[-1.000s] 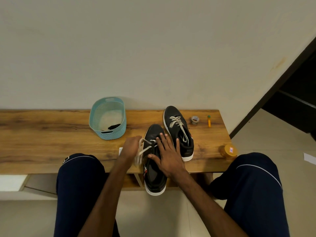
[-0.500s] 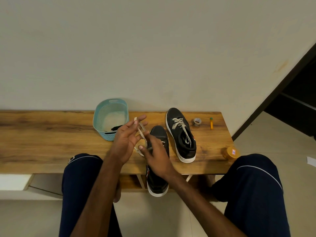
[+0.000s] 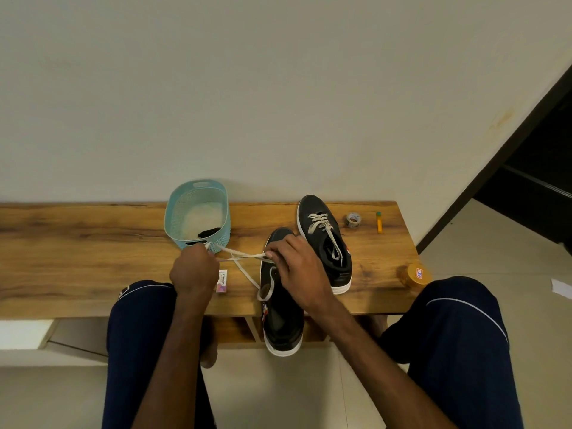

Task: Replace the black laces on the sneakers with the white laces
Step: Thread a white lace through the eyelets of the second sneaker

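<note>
Soft, dim indoor light
The wall (image 3: 278, 88) is evenly lit, the doorway (image 3: 544, 187) is very dark, things lean and stretch near the edges, and the middle looks sharp.

— Can any writing be read here?
— One word: "camlin", in dark lowercase letters running along the small white box (image 3: 223, 280) near the front edge of the table (image 3: 77, 243).
— And the orange jar (image 3: 418, 274) at the front right corner?
— Its lid carries a red, white and blue sticker, but the print is too small to read.
— The nearer sneaker (image 3: 283, 320)?
— A red and white mark on its side, not legible. The tape roll (image 3: 353, 219) by the back edge shows only a blurred pattern.
</note>
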`<action>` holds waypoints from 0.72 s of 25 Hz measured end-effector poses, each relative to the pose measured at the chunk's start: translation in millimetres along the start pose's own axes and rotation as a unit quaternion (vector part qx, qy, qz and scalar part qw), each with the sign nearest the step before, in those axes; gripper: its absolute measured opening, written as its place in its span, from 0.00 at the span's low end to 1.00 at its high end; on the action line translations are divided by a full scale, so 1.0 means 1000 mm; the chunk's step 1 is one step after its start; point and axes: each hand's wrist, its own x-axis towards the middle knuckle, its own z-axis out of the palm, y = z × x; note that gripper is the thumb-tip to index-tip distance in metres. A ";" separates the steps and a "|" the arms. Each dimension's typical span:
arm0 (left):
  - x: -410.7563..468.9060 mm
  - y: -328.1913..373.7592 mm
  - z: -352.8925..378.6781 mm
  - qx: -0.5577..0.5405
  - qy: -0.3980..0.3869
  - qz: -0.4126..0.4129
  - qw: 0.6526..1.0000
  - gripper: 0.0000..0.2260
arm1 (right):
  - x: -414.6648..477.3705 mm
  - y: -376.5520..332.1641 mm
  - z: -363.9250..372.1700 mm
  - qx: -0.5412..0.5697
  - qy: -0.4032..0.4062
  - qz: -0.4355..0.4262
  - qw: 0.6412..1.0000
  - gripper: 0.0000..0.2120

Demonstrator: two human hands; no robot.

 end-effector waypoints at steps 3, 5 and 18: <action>-0.004 0.003 0.002 0.021 0.014 0.033 0.999 0.19 | -0.003 0.012 -0.004 -0.102 -0.019 -0.082 0.991 0.16; -0.009 0.012 0.008 -0.125 -0.019 0.165 0.978 0.26 | -0.005 0.014 -0.002 -0.117 -0.042 -0.087 0.988 0.24; -0.019 0.019 0.011 -0.234 -0.127 0.270 0.925 0.05 | -0.003 0.012 -0.010 0.114 -0.002 0.074 0.991 0.08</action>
